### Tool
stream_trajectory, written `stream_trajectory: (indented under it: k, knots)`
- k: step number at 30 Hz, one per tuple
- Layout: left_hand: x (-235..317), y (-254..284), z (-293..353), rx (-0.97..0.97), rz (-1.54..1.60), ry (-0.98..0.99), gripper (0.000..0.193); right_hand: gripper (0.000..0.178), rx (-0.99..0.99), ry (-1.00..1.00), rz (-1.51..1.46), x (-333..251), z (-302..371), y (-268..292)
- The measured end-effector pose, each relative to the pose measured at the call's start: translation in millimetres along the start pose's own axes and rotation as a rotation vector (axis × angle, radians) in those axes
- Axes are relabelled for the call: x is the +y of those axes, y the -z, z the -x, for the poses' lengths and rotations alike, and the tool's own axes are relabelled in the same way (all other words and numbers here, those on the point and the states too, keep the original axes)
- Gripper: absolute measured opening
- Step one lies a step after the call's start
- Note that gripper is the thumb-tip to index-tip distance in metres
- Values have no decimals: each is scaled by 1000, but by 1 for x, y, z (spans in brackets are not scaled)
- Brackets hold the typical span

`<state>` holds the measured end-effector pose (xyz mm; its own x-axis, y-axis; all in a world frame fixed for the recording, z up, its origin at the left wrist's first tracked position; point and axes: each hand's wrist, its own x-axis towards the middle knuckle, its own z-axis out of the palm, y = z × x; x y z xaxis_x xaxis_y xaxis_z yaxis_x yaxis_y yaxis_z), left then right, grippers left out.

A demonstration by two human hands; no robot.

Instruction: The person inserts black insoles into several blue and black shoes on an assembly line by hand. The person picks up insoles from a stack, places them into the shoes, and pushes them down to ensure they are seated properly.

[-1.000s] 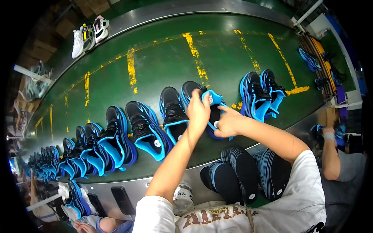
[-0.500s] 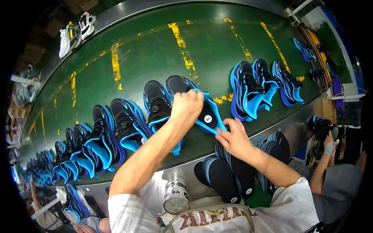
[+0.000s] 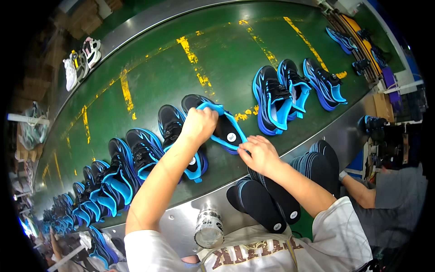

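Note:
Between my hands is a black sneaker (image 3: 229, 130) with a bright blue lining, its collar spread wide. Inside it lies a black insole (image 3: 222, 130) with a round white sticker at the heel. My left hand (image 3: 200, 123), closed, grips the tongue at the front of the opening. At the heel, my right hand (image 3: 259, 154) pinches the rear edge of the collar between thumb and fingers. Immediately left of this shoe stands another black and blue sneaker (image 3: 170, 121), partly hidden by my left forearm.
Sneakers (image 3: 118, 174) line the green belt (image 3: 154, 86) leftward; three more (image 3: 272, 97) stand right. Stacked black insoles (image 3: 258, 204) and a printed cylinder (image 3: 209, 229) sit on the metal ledge (image 3: 181, 213). Pale shoes (image 3: 80, 63) stand on the far edge. Another person's arm (image 3: 360, 188) shows at right.
The sneakers and my hands appear further left in the view, while the head view has shifted too. Both hands keep their hold, and the shoe's collar looks spread wider.

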<state>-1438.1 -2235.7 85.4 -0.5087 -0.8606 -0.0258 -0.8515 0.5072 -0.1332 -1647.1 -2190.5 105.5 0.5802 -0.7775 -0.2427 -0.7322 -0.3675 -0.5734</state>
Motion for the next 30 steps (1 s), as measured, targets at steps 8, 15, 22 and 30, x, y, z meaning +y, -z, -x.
stream_trajectory:
  k: [8, 15, 22, 30]
  knots:
    - [-18, 13, 1, 185, 976, 437, 14, 40, 310, 178, -67, -19, 122, 2]
    - [-4, 58, -19, 483, 1970, 747, 12, 52, 177, -66, 177, -13, 224, -35]
    - [67, 39, -91, 323, 836, 348, 19, 51, 226, -24, 220, -2, 220, -42]
    - [100, 32, -140, 74, 421, 176, 38, 46, 287, -179, -685, 7, 225, 17]
